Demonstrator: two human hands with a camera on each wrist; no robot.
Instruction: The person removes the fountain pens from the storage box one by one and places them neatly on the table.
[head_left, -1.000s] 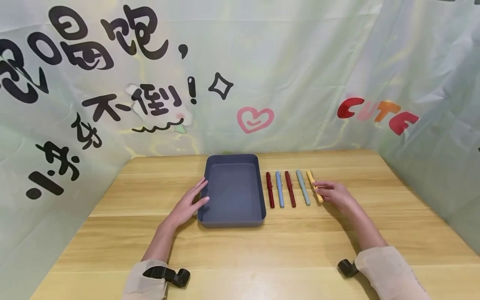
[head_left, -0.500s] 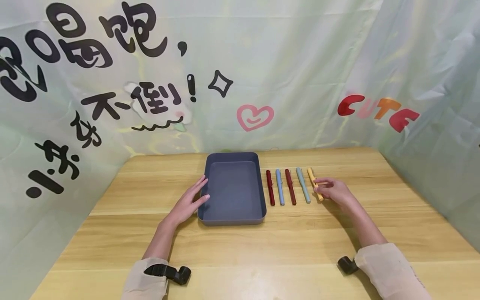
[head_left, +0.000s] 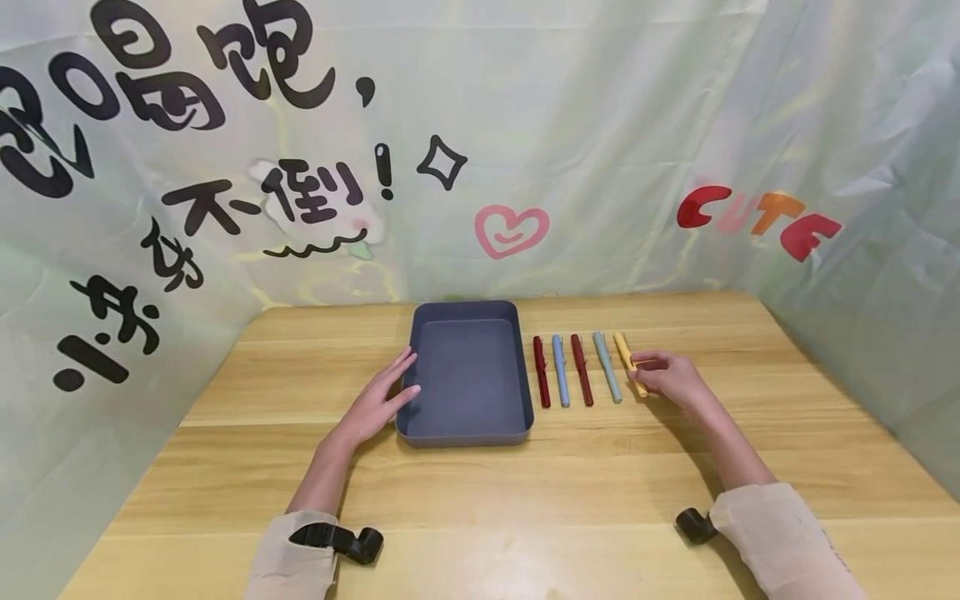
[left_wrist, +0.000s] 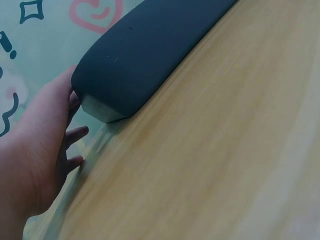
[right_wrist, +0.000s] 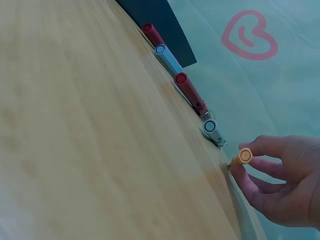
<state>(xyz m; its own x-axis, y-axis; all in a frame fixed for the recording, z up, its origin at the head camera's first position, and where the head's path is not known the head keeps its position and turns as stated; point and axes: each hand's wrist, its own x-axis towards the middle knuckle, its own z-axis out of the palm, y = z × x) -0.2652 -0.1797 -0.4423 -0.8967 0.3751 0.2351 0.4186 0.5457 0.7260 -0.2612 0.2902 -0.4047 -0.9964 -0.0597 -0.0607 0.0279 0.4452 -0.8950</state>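
My right hand (head_left: 672, 379) pinches a yellow pen (head_left: 624, 350) between thumb and fingers at the right end of a row of pens. In the right wrist view the yellow pen's round end (right_wrist: 245, 155) sits between the fingertips, close to the tabletop. Left of it lie a grey-green pen (head_left: 607, 367), a dark red pen (head_left: 581, 370), a blue pen (head_left: 560, 371) and another dark red pen (head_left: 542, 372). Fingers extended, my left hand (head_left: 375, 404) rests against the left side of a dark blue-grey tray (head_left: 465, 440), its thumb over the rim.
The tray, with nothing in it, stands just left of the pens on a light wooden table (head_left: 480, 517). A pale printed cloth (head_left: 600, 125) hangs behind the table and along both sides. Each sleeve carries a black wrist device (head_left: 341, 542).
The head view has tilted slightly, shifting the scene up a little. Both hands stay in place, the left at the tray and the right at the yellow pen. The pens keep their places.
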